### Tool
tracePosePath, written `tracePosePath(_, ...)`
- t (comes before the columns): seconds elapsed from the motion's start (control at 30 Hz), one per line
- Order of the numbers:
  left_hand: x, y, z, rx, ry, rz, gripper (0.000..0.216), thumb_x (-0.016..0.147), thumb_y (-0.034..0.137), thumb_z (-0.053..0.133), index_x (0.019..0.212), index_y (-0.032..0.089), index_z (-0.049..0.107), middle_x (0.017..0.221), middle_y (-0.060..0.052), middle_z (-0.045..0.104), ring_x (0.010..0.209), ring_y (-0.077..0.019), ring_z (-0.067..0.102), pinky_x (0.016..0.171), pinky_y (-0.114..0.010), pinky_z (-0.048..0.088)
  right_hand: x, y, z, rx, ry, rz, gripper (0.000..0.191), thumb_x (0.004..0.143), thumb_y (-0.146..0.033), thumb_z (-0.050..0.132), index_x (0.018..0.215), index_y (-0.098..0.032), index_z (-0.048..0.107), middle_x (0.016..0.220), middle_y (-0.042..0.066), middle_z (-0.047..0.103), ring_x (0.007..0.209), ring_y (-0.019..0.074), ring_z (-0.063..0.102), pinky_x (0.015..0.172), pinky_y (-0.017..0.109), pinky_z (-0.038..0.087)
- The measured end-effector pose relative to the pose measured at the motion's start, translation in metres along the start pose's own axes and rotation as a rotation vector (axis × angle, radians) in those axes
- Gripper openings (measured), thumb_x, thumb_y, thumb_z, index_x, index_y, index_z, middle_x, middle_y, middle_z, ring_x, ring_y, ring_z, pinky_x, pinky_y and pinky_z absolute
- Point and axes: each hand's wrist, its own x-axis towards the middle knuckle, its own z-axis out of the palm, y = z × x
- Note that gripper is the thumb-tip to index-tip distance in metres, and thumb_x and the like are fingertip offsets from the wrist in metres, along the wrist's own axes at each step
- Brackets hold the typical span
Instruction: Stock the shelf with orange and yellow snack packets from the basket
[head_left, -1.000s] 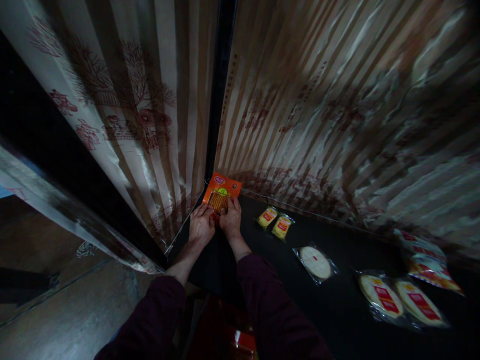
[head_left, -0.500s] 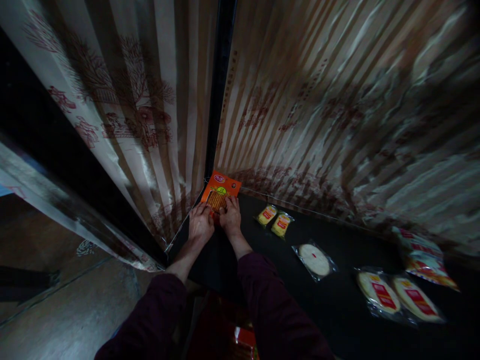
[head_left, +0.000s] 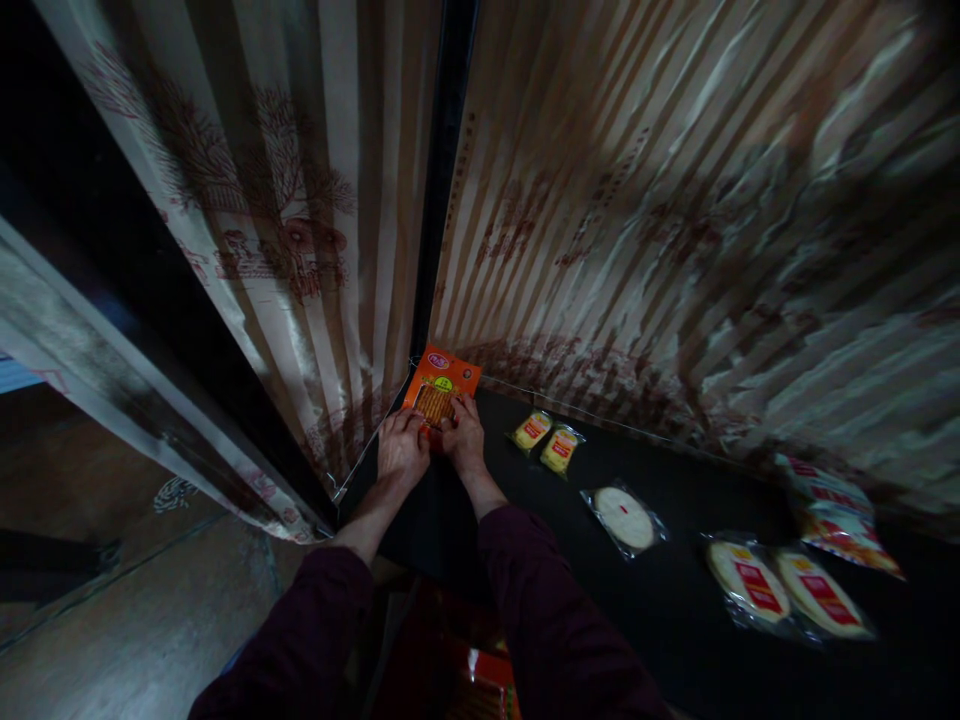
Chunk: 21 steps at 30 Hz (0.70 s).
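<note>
An orange snack packet (head_left: 441, 392) with a clear window showing brown sticks lies in the far left corner of the black table. My left hand (head_left: 403, 446) holds its lower left edge with bent fingers. On the lower right edge is my right hand (head_left: 463, 437), its fingertips over the window's side. Both hands hide the packet's near end. To the right are two small yellow packets (head_left: 534, 430) side by side.
A wrapped round white cake (head_left: 624, 517), two larger wrapped cakes (head_left: 750, 583) and a colourful bag (head_left: 838, 515) lie along the black table (head_left: 570, 590). Printed curtains (head_left: 555, 220) hang behind and left, with a dark post (head_left: 442, 190) between them. Below sits a red packet (head_left: 484, 668).
My view has shifted slightly, so the things on the right appear a little farther left. Both hands stay on the orange packet, with hardly any movement.
</note>
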Motion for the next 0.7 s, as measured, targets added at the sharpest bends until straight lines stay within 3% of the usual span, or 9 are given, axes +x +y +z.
tracePosePath(0.33, -0.003, 0.003, -0.003, 0.07, -0.009, -0.016, 0.031, 0.077, 0.014, 0.051, 0.105, 0.015, 0.066, 0.111, -0.012, 0.064, 0.109, -0.0277, 0.052, 0.096, -0.045, 0.042, -0.002, 0.0, -0.001, 0.052, -0.005, -0.022, 0.045, 0.073, -0.009, 0.051, 0.116, -0.014, 0.064, 0.139, 0.011, 0.05, 0.133, 0.0244, 0.041, 0.113, 0.042, 0.032)
tracePosePath(0.53, -0.003, 0.001, 0.003, 0.057, 0.047, 0.017, 0.034, 0.079, 0.013, 0.049, 0.109, 0.013, 0.064, 0.121, -0.015, 0.06, 0.12, -0.0278, 0.048, 0.102, -0.046, 0.039, -0.006, -0.005, -0.003, -0.045, -0.028, -0.042, 0.044, 0.077, -0.011, 0.05, 0.119, -0.012, 0.062, 0.14, 0.012, 0.049, 0.141, 0.024, 0.025, 0.115, 0.045, 0.027)
tracePosePath(0.7, -0.003, -0.004, 0.007, 0.045, 0.019, 0.002, 0.034, 0.08, 0.015, 0.048, 0.11, 0.013, 0.064, 0.125, -0.015, 0.059, 0.123, -0.028, 0.047, 0.104, -0.047, 0.038, -0.006, -0.008, -0.005, -0.096, -0.079, -0.029, 0.044, 0.077, -0.012, 0.05, 0.119, -0.013, 0.062, 0.142, 0.01, 0.048, 0.142, 0.0239, 0.024, 0.115, 0.044, 0.027)
